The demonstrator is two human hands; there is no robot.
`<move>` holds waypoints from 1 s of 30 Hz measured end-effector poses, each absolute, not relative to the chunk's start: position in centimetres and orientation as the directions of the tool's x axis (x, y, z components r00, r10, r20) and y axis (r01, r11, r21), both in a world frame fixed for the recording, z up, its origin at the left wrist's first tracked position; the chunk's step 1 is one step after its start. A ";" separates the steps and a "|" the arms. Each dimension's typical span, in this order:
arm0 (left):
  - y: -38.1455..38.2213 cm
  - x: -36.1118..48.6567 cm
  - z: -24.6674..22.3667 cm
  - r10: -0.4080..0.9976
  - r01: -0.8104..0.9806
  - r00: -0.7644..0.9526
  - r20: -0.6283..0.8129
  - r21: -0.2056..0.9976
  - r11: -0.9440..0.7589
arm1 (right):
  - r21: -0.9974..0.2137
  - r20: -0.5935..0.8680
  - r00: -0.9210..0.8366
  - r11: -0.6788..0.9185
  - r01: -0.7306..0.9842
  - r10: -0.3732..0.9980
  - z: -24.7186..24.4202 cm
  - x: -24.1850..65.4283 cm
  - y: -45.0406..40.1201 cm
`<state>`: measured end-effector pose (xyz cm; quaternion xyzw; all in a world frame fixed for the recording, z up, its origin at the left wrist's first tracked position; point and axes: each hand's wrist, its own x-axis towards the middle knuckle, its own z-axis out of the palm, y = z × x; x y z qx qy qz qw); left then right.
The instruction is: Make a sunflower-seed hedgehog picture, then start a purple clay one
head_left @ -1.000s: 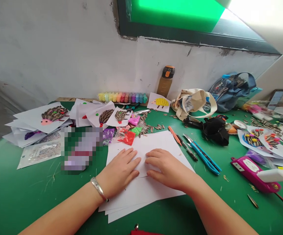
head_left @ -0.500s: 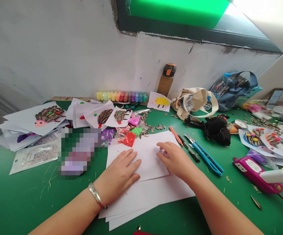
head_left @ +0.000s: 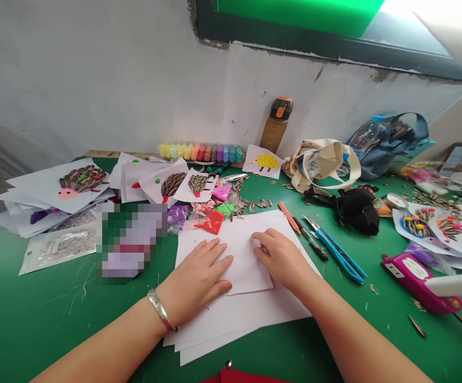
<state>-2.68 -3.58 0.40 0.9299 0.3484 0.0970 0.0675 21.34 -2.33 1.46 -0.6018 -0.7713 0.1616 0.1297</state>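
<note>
My left hand (head_left: 195, 276) lies flat on a stack of white paper sheets (head_left: 239, 324), fingers spread and a silver bangle (head_left: 160, 309) on its wrist. My right hand (head_left: 282, 260) rests to its right with curled fingers pressing the top sheet (head_left: 239, 255). That sheet's lower edge lies across the stack, and it may be folded, though my hands hide part of it. Neither hand holds anything. The nearest tools are an orange-handled tool (head_left: 289, 217) and a blue utility knife (head_left: 337, 255), to the right of my right hand.
The green work table (head_left: 35, 298) holds hedgehog collages of sunflower seed shells (head_left: 82, 181), small bags of coloured clay, and loose shells. A magenta glue gun (head_left: 418, 282) lies at right. Clay sticks, a bottle, a tote bag and a blue bag line the back wall.
My right hand has shifted up and to the right on the paper, and the top sheet's lower edge now shows below my hands. The view has tilted slightly.
</note>
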 end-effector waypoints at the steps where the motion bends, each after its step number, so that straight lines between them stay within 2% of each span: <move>1: -3.6 -2.7 0.4 0.661 0.636 0.739 0.128 0.192 -0.748 | -0.404 0.058 -0.252 0.253 0.879 0.966 1.5 21.3 -2.5; 4: -3.5 -2.6 0.4 0.663 0.637 0.739 0.123 0.196 -0.746 | -0.398 0.162 -0.360 0.395 0.828 0.919 1.9 20.6 -3.2; 7: -3.4 -2.6 0.5 0.660 0.628 0.739 0.137 0.216 -0.748 | -0.375 0.068 -0.492 0.480 0.793 0.868 2.1 20.1 -3.5; 10: -3.4 -2.7 0.5 0.662 0.627 0.735 0.144 0.228 -0.745 | -0.321 0.014 -0.447 0.427 0.845 0.895 1.9 20.5 -3.1; 13: -3.4 -2.8 0.5 0.666 0.629 0.735 0.128 0.237 -0.740 | -0.340 0.047 -0.354 0.348 0.874 0.934 1.7 21.3 -2.7; 16: -3.6 -2.7 0.5 0.669 0.633 0.736 0.102 0.249 -0.733 | -0.377 0.064 -0.416 0.408 0.832 0.907 2.0 21.5 -3.0; 19: -3.8 -2.7 0.5 0.675 0.643 0.734 0.073 0.244 -0.726 | -0.361 0.030 -0.496 0.472 0.804 0.868 2.4 21.2 -3.5; 24: -3.7 -3.1 0.5 0.698 0.673 0.714 0.047 0.228 -0.703 | -0.352 0.020 -0.434 0.413 0.840 0.901 2.1 21.6 -3.1; 30: -3.3 -4.0 0.9 0.744 0.726 0.668 -0.012 0.232 -0.647 | -0.401 0.037 -0.369 0.352 0.846 0.929 1.2 23.0 -2.4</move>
